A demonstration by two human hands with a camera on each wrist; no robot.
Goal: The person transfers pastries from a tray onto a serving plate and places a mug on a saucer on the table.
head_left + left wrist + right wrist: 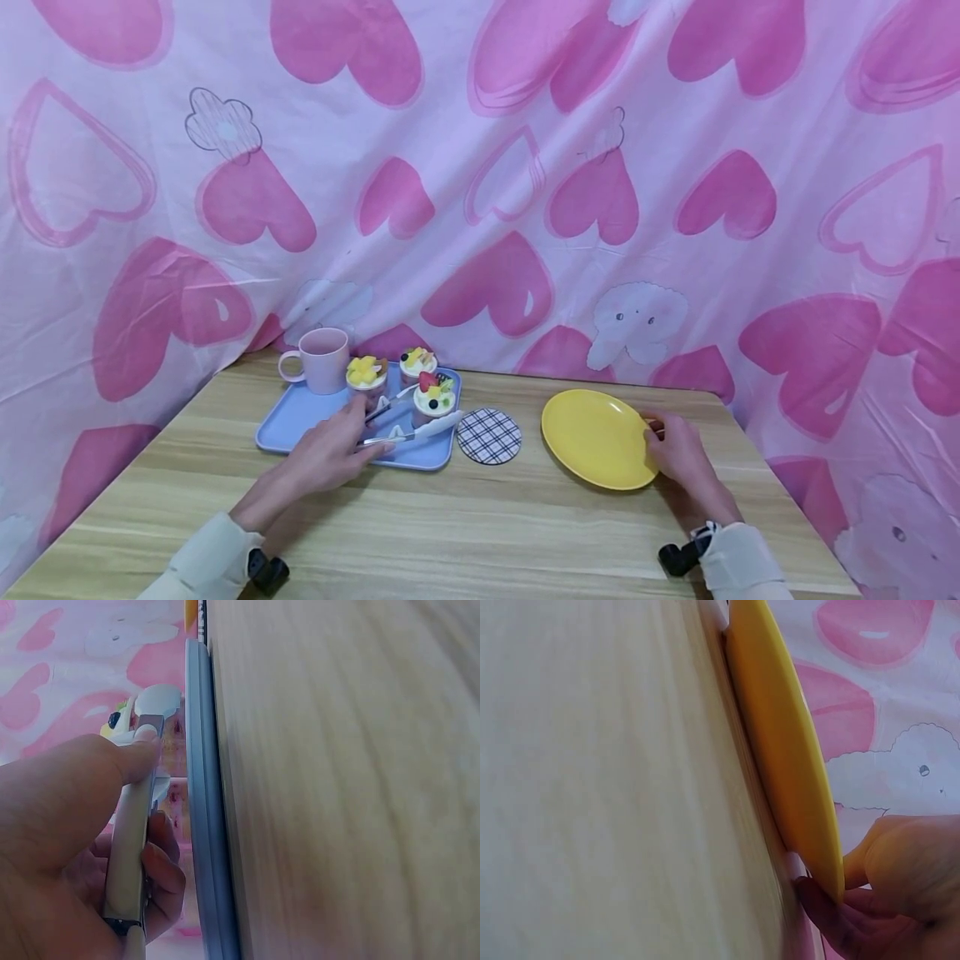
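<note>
My left hand (pixel 326 450) grips a pair of metal tongs (pixel 129 847) with white tips, thumb on one arm and fingers curled round the other. The tongs' tips (pixel 438 425) are spread on either side of a dessert cup (pixel 434 403) topped with cream, strawberry and blueberry. That cup stands at the right end of a blue tray (pixel 292 419). On the right, my right hand (pixel 682 454) pinches the rim of a yellow plate (pixel 596 437). In the right wrist view, thumb and fingers lie on opposite faces of the plate's edge (pixel 780 727).
A pink mug (pixel 327 367) and two more dessert cups, one with yellow fruit (pixel 366 375) and one behind (pixel 417 361), stand on the tray. Between tray and plate lies a round checked coaster (pixel 489 436). A pink heart-patterned curtain (pixel 487 192) hangs behind the wooden table (pixel 480 533).
</note>
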